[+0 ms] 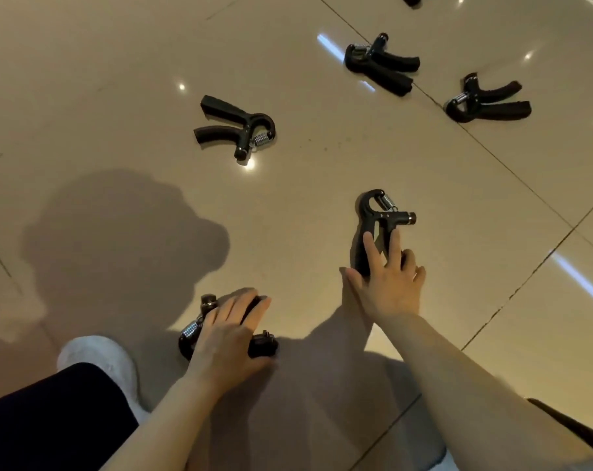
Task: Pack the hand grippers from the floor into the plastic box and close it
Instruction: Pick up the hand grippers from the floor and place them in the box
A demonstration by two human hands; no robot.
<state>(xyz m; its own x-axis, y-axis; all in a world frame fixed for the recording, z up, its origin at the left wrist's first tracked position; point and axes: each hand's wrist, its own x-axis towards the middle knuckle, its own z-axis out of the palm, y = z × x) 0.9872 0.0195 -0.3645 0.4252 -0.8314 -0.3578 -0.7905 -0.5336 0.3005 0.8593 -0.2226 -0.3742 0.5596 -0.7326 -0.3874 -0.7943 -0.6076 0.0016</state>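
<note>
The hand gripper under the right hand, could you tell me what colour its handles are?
Black handles on the hand gripper, seen in the head view.

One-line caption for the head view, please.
Left hand and right hand each grasp a hand gripper on the tiled floor; three more lie beyond, untouched.

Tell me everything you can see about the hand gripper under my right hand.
The black hand gripper with the coiled metal spring lies flat on the glossy beige tiled floor, its two handles pointing toward the person and its looped head away. A shiny spring sits inside the loop, and a round adjustment knob sticks out to the right. It looks like matte plastic. The right hand rests on the handles, fingers laid over both and a thumb beside them.
</note>
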